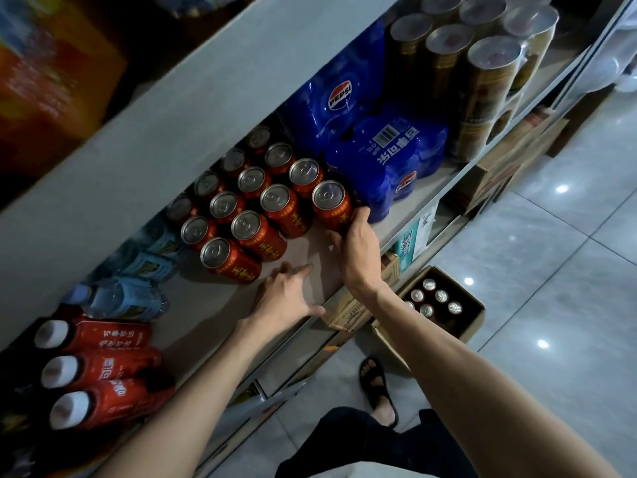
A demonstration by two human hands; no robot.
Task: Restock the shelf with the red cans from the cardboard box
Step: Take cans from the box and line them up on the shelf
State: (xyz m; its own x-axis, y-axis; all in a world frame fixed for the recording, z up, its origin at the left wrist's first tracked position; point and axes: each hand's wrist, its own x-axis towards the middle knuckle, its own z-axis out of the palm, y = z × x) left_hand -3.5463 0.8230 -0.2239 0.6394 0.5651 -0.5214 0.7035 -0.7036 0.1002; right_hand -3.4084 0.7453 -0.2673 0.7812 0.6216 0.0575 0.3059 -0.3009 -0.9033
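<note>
Now: right hand (356, 238) wraps can (331, 203) at side wall; left hand (287, 294) spread open on shelf (210, 307). Can likely full, heavy, rigid, slick; grip mid-body.

The red cans (269, 215) have bright, smooth metal tops and glossy printed sides, and the shelf (206, 301) is matt pale grey. The blue packs (386, 157) and tall cans (482, 84) are sheathed in shiny, crinkled plastic film. The cardboard box (475, 315) is dull brown paperboard, and the floor tiles (551, 243) are polished and reflective.
</note>
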